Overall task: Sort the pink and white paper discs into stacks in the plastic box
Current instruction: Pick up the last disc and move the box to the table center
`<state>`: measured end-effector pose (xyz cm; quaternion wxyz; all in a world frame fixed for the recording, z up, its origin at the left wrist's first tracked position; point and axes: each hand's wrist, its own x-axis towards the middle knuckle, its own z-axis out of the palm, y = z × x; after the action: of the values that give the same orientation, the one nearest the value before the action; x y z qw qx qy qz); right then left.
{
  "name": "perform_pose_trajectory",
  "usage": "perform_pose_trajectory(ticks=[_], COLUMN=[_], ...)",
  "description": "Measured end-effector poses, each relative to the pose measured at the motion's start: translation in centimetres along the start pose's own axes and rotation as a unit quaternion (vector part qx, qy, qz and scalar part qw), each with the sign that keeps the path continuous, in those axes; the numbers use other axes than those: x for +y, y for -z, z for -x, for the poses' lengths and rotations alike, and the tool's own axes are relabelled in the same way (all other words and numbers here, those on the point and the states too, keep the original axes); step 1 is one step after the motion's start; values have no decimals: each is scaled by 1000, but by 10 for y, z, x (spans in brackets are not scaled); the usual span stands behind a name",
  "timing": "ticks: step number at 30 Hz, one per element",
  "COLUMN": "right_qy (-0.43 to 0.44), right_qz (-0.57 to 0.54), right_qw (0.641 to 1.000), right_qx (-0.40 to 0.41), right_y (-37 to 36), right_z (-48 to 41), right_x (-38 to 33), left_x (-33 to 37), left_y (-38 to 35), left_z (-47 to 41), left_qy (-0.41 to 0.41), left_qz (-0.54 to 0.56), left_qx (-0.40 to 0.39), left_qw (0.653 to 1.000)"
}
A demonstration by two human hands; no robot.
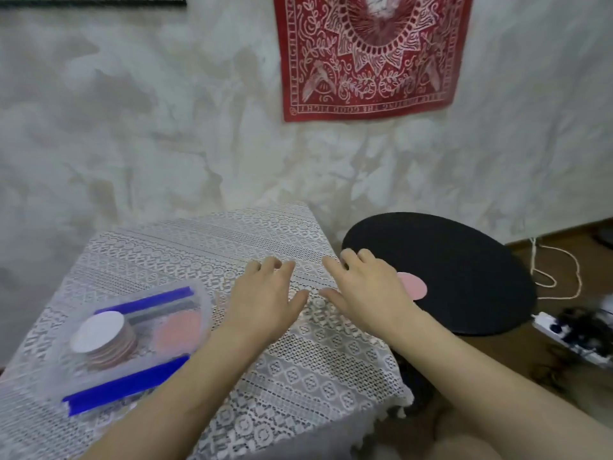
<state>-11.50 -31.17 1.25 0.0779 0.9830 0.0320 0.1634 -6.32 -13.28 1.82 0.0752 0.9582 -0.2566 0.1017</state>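
Observation:
A clear plastic box (202,295) with blue clips sits on the lace-covered table at the left. Inside it, a stack topped by a white disc (99,332) stands on the left, and a pink disc (179,328) lies on the right. One more pink disc (414,287) lies on the black round surface (464,270), partly hidden behind my right hand (368,290). My left hand (265,297) hovers over the tablecloth, fingers relaxed and spread, holding nothing. My right hand is spread too, at the table's right edge, just beside the loose pink disc.
The table with the white lace cloth (298,376) ends at the right, where the black round surface stands slightly lower. A white power strip (564,333) and cables lie on the wooden floor at the right. A red patterned cloth (371,54) hangs on the wall behind.

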Motion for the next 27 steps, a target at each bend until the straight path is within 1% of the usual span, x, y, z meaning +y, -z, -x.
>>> perform_pose_trajectory(ticks=[8,13,15,18,21,23,25,27], right_qy=[-83,-107,-100,-93,-142,-177,-212,-236], right_qz=[46,41,33,-44,-159,-203,-242,-286], right_qw=[995,991,991,991,973,954,929,903], right_qx=[-30,-70,-82,-81,-87,-130,-183,-216], right_y=[-27,-51,-62,-71,-68,-66,-64,-62], right_z=[38,54,56,54,46,38,31,25], right_x=[99,130,137,146,151,156,159,161], left_x=[107,144,153,158,156,156,155,154], left_y=[-47,-77,-87,-99,-102,-102,-102,-102], left_z=[-55,-74,-77,-79,-79,-77,-75,-72], left_qy=[-79,-107,-114,-131,-133,-127,-126,-130], left_qz=[27,24,31,35,45,55,52,52], left_qx=[-28,-36,-43,-49,-50,-59,-68,-68], left_qw=[996,993,992,990,989,989,988,988])
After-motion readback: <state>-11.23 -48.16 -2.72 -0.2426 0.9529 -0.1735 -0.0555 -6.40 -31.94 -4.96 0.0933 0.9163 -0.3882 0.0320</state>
